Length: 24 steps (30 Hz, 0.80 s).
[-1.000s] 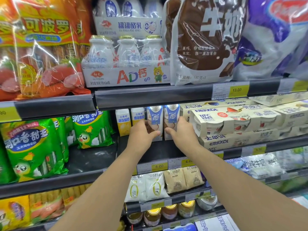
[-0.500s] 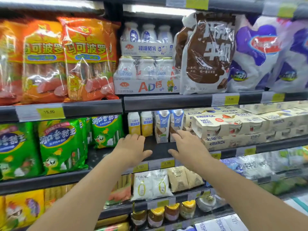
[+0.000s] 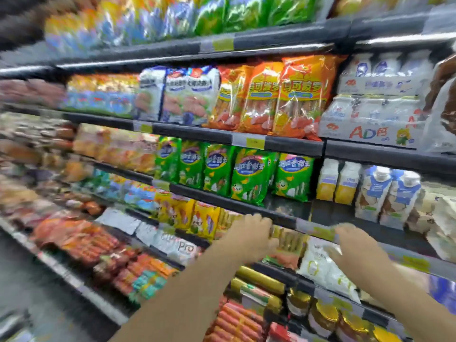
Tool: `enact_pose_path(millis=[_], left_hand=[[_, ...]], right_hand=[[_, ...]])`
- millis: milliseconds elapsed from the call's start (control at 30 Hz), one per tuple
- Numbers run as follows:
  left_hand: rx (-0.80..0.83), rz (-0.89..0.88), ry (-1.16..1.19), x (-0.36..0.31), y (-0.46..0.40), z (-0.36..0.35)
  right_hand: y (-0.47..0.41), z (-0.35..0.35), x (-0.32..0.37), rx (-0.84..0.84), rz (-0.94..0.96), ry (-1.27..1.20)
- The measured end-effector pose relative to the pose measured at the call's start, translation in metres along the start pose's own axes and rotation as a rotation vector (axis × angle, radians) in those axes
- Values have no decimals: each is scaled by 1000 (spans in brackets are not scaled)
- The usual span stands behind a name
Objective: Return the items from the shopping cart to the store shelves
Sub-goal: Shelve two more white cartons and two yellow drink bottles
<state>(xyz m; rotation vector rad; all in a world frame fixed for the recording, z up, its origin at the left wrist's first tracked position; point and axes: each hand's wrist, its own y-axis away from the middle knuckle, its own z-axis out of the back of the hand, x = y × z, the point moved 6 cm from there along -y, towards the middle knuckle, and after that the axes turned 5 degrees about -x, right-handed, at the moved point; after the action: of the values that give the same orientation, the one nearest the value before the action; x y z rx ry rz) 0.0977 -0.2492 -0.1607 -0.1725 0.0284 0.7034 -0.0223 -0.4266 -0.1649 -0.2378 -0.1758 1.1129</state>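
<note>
The 2 blue-and-white gable-top cardboard cartons [image 3: 388, 196] are seen shelved upright at 3 o'clock, labels outward, probably for display. Nothing is held: the left hand [image 3: 255, 234] and right hand [image 3: 351, 243] hover at 5 o'clock, fingers loosely spread, though blurred.

Glossy plastic sausage packs [image 3: 249, 176], matt dark shelf edge [image 3: 293, 145], glossy paper cartons [image 3: 372, 193].

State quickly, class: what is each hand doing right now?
Left hand: empty, fingers loosely curled, open.
Right hand: empty, blurred, seems open.
</note>
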Motion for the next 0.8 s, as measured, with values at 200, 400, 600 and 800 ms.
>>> enact_pose_path(millis=[200,400,600,800], left_hand=[[32,256,-25,85,137,-2],[114,632,53,205,295,-2],[34,940,78,327,445,-5],[49,1135,96,444,568,0]], right_hand=[[35,-31,130,90,245,-244],[62,-51,296,149,553,-262],[110,-67,493,214,860,-256],[157,-81,682,237,1071,-305]])
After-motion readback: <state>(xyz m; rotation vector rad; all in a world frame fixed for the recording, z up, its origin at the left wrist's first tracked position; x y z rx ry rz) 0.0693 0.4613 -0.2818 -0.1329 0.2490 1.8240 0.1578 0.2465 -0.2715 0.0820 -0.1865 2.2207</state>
